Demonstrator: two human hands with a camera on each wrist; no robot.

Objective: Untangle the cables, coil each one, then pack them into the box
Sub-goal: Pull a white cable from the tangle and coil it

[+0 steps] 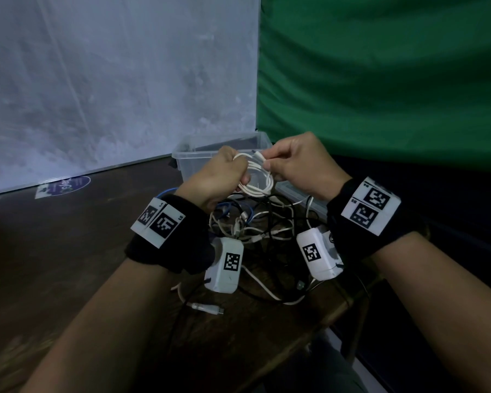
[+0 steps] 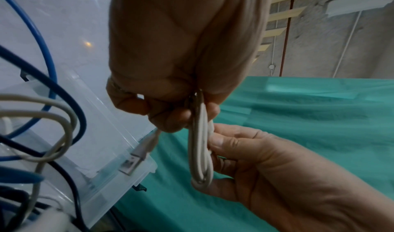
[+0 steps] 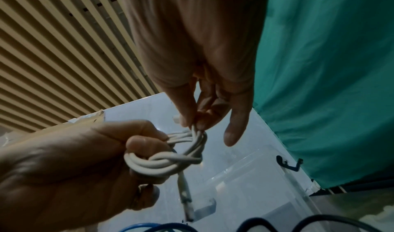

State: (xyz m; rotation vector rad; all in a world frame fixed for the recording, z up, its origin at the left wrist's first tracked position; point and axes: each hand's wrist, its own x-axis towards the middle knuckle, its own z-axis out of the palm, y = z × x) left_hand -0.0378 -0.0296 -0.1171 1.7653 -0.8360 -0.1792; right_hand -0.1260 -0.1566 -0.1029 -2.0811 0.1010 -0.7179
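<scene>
Black wristbands [image 1: 179,251] wrap both bare forearms — each carrying white blocks [image 1: 370,207] printed with black square-patterned markers, and what seems a white camera housing [image 1: 224,265] beneath.

The coiled cable [image 1: 257,177] is white. Beneath it the tangle [image 1: 255,219] mixes black, white and blue cables [image 2: 48,63]. The box [image 1: 193,154] is clear plastic. Black wristbands [image 1: 170,245] carry white blocks [image 1: 370,205] printed with black-and-white square codes. The bench [image 1: 54,251] is dark brown, the curtain [image 1: 380,80] green, the backdrop [image 1: 111,80] mottled pale grey.
</scene>
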